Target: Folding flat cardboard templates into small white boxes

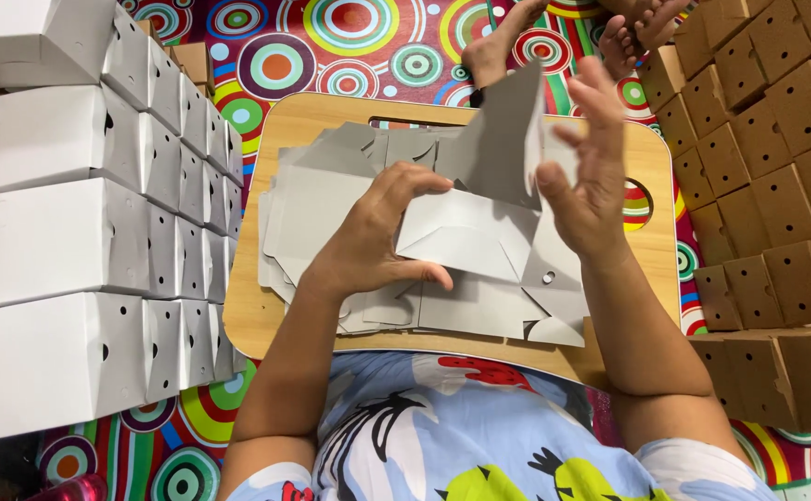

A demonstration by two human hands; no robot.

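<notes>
Patterned shirt [479, 436] below, left hand [373, 237] and right hand [591, 176] pinch a half-folded grey cardboard box blank [479, 232]; a loose grip could spring its flaps open.

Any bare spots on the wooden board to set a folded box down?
Wooden board: bare strip along its far edge, plus the right edge beside the round hole. The middle is crowded with flat grey box blanks and both hands.
</notes>
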